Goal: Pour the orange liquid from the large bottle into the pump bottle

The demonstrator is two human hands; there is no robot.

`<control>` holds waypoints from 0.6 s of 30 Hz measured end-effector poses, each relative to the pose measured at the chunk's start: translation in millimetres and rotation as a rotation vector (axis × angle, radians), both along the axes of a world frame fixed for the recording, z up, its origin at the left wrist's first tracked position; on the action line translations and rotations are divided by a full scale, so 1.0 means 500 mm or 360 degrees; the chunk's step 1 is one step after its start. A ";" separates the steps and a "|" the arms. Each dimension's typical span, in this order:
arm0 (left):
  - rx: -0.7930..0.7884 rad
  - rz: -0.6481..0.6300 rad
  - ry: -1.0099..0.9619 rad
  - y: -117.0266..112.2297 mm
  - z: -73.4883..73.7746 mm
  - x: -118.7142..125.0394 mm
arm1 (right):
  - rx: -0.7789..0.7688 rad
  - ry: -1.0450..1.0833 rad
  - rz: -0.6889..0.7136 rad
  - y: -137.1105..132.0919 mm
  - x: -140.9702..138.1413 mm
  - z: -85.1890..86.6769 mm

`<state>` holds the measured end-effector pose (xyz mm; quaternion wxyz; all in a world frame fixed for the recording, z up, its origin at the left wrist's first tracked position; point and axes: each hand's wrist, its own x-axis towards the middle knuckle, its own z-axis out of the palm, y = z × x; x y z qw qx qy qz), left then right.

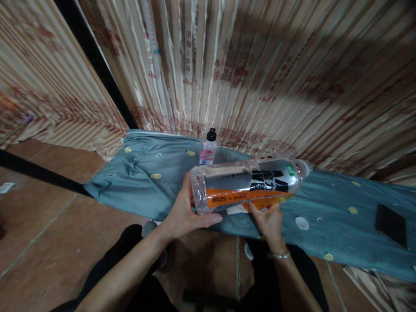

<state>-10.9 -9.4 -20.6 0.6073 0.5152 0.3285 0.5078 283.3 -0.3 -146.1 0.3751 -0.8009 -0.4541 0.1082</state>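
A clear plastic bottle (247,184) with an orange and black label lies sideways in the air, its base toward the left and its neck to the right. My left hand (182,212) grips the base end from below, fingers wrapped round it. My right hand (268,219) holds the bottle's underside near the label, fingers pinched at the orange strip. Both hands hover over a blue-grey cloth (146,173) with small gold patterns. A white bottle cap (302,222) lies on the cloth just right of my right hand.
A small pink-labelled bottle with a black cap (209,149) stands at the cloth's far edge. A dark phone (391,225) lies on the cloth at the right. Striped curtains (260,65) hang behind. Brown floor tiles (48,225) spread to the left.
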 end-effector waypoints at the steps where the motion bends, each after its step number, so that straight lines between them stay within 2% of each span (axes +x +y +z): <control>1: -0.0003 0.0004 -0.0006 0.000 0.000 0.000 | -0.0008 0.0003 0.0001 0.000 0.000 0.001; 9: -0.0021 0.0006 -0.0048 -0.002 -0.001 0.001 | -0.0023 0.0034 0.0013 -0.002 -0.007 0.017; 18: 0.0021 0.0000 -0.0005 0.001 0.000 0.000 | 0.0000 0.0032 -0.0004 0.000 -0.004 0.005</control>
